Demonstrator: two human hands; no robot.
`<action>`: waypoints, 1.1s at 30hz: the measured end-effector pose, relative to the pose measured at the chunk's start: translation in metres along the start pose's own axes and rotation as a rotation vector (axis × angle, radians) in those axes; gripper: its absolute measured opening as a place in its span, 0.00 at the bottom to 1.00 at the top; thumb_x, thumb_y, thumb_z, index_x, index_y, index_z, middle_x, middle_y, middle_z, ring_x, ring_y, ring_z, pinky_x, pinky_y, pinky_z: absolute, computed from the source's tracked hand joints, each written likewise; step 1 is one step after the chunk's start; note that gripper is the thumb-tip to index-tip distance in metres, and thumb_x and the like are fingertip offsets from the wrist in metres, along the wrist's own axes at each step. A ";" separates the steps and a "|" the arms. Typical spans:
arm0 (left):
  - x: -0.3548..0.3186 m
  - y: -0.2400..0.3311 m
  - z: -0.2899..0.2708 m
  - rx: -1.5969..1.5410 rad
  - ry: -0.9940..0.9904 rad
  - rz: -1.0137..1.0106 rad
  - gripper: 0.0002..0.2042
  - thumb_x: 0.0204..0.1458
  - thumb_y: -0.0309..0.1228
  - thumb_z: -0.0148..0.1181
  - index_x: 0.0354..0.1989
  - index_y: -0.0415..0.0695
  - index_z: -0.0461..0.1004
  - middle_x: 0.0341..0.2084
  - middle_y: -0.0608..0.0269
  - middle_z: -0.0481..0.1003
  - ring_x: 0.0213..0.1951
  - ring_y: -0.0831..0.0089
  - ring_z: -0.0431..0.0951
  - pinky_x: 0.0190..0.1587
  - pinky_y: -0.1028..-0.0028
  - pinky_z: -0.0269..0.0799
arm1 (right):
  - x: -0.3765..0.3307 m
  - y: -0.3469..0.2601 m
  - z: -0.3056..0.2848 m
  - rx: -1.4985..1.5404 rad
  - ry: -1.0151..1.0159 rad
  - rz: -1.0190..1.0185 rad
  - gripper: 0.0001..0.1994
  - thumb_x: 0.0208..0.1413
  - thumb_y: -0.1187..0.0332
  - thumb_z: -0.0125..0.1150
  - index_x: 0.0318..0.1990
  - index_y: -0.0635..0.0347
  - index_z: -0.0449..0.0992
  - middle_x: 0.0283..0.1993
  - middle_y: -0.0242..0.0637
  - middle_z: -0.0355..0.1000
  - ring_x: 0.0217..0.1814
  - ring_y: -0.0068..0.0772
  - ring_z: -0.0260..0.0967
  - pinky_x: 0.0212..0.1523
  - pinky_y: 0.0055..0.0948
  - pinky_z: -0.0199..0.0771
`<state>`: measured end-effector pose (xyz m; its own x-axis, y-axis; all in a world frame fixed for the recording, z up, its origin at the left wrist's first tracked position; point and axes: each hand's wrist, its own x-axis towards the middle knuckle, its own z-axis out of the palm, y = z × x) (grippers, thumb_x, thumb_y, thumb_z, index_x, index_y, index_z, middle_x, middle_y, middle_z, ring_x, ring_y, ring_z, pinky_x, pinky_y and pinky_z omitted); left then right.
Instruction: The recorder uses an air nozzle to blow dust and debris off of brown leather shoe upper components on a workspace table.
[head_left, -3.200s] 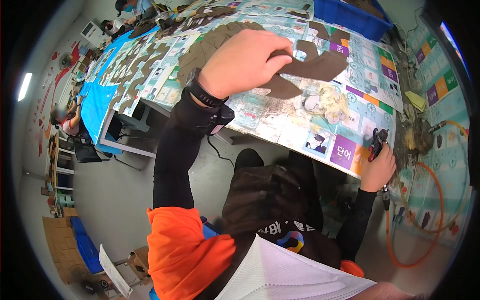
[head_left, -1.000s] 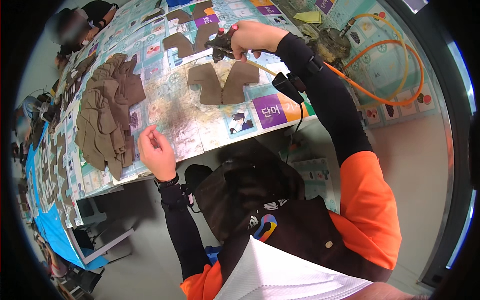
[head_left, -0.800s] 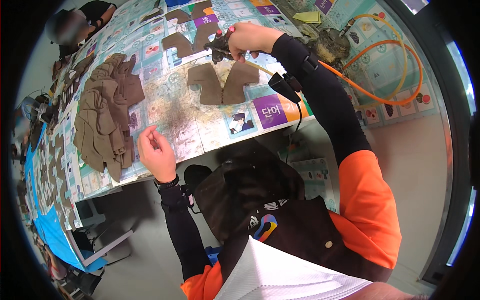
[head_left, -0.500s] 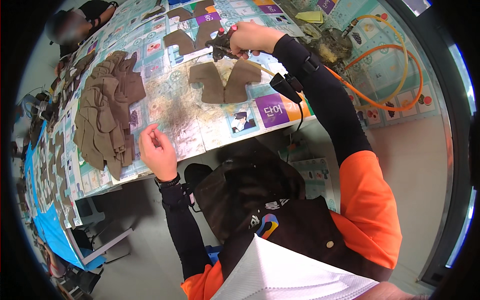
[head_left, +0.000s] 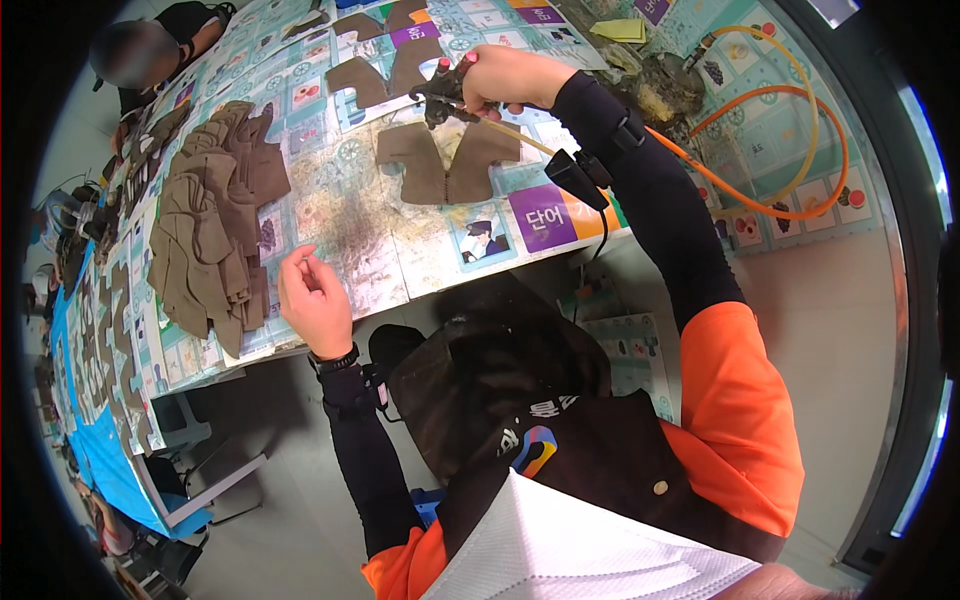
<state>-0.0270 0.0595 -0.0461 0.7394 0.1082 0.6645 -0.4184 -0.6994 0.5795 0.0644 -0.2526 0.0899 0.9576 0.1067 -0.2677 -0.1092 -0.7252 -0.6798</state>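
My right hand (head_left: 500, 80) grips a dark, grimy spray gun (head_left: 442, 96) with red knobs, its fingers wrapped round the handle. The gun hangs over the far edge of a brown V-notched cut piece (head_left: 435, 165) with a stitched seam at its middle, lying flat. My left hand (head_left: 316, 305) is at the table's near edge, fingers loosely curled and a little apart, with nothing in it. Left of it lies a heaped stack of brown cut pieces (head_left: 210, 220). Another V-notched piece (head_left: 360, 82) lies beyond the gun.
A yellow and an orange hose (head_left: 842, 150) loop at the right beside a crusted, stained pot (head_left: 670, 88). Yellow paper (head_left: 620, 33) lies behind it. The patterned tabletop (head_left: 350, 225) is smeared with residue. Another person (head_left: 185, 35) sits at the far left, and more cut pieces line the left side.
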 end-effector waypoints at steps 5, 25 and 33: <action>0.000 0.000 0.000 -0.006 -0.003 -0.001 0.04 0.57 0.22 0.54 0.39 0.41 0.74 0.18 0.65 0.65 0.20 0.76 0.64 0.25 0.73 0.62 | -0.002 -0.001 -0.001 0.003 0.025 -0.014 0.07 0.36 0.70 0.56 0.19 0.65 0.74 0.18 0.36 0.70 0.12 0.25 0.58 0.14 0.26 0.56; -0.002 -0.003 0.000 -0.038 -0.056 -0.092 0.05 0.55 0.21 0.55 0.39 0.41 0.74 0.21 0.62 0.70 0.22 0.70 0.69 0.27 0.70 0.66 | -0.024 -0.005 0.003 -0.008 0.025 -0.023 0.07 0.33 0.72 0.57 0.12 0.66 0.69 0.13 0.34 0.64 0.11 0.24 0.53 0.14 0.27 0.50; -0.002 -0.002 -0.002 -0.013 -0.055 -0.096 0.05 0.55 0.22 0.55 0.38 0.42 0.74 0.20 0.61 0.69 0.21 0.69 0.69 0.27 0.69 0.66 | -0.035 -0.008 0.007 0.013 0.003 0.012 0.07 0.31 0.73 0.57 0.14 0.65 0.66 0.13 0.34 0.63 0.11 0.23 0.53 0.14 0.27 0.48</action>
<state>-0.0287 0.0619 -0.0472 0.8041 0.1356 0.5788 -0.3504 -0.6785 0.6457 0.0299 -0.2452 0.0999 0.9570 0.0957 -0.2738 -0.1245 -0.7172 -0.6856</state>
